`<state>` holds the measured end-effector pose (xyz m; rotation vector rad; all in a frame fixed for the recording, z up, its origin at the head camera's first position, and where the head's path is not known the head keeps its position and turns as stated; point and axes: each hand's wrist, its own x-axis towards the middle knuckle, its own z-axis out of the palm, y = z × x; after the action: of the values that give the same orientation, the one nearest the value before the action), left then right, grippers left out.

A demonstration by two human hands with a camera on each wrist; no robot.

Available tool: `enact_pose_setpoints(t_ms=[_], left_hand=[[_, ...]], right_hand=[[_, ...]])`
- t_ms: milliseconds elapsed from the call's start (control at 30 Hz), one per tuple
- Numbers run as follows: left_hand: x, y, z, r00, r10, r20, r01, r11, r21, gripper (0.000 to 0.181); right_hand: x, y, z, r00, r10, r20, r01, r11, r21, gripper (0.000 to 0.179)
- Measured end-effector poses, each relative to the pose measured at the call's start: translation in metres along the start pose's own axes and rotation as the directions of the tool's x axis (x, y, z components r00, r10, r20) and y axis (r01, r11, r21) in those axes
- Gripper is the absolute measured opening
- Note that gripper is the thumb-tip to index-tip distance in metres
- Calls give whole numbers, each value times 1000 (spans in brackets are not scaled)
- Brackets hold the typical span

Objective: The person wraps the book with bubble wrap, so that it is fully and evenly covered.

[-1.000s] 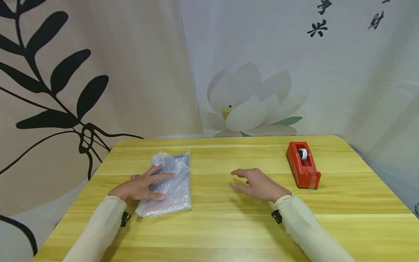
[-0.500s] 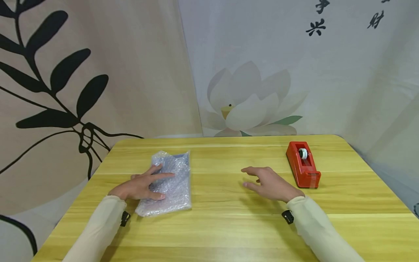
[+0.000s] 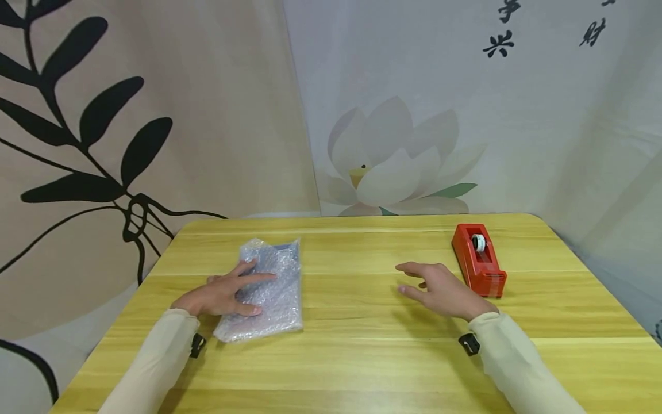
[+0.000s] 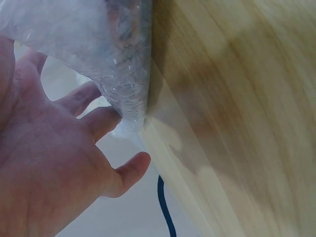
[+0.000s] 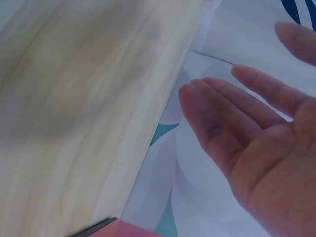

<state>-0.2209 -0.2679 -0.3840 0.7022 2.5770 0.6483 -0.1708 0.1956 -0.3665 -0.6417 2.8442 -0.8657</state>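
A flat item wrapped in bubble wrap (image 3: 281, 299) lies on the left half of the table. My left hand (image 3: 222, 293) rests on it with fingers spread, and the left wrist view shows the bubble wrap (image 4: 113, 64) against the fingers. What is inside is mostly hidden; a bluish edge shows at the top. My right hand (image 3: 447, 290) hovers above the table with relaxed fingers and nothing in it. Just beyond that hand, to the right, stands a red tape dispenser (image 3: 473, 264) with a roll of clear tape. A corner of the dispenser (image 5: 118, 229) enters the right wrist view.
The wooden table (image 3: 341, 368) has a straight back edge and rounded far corners. Behind it hangs a pale curtain (image 3: 233, 115) printed with dark leaves, a lotus and written characters. Black wrist cameras sit on both sleeves.
My right hand has moved rightward across the table, closer to the tape dispenser. My left hand and the bubble-wrapped item have stayed in place.
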Motion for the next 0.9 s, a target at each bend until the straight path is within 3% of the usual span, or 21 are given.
enact_pose_setpoints(t_ms=[667,900], left_hand=[[-1,3,-1,1000,1,11,-1,1000,-14,75],[-1,3,-1,1000,-5,11,5,1000,-20,75]], right_hand=[[-30,33,-15,995,79,-60,-79,997,4,49],[-43,42,-28,987,71,-148,-72,997,-6,44]])
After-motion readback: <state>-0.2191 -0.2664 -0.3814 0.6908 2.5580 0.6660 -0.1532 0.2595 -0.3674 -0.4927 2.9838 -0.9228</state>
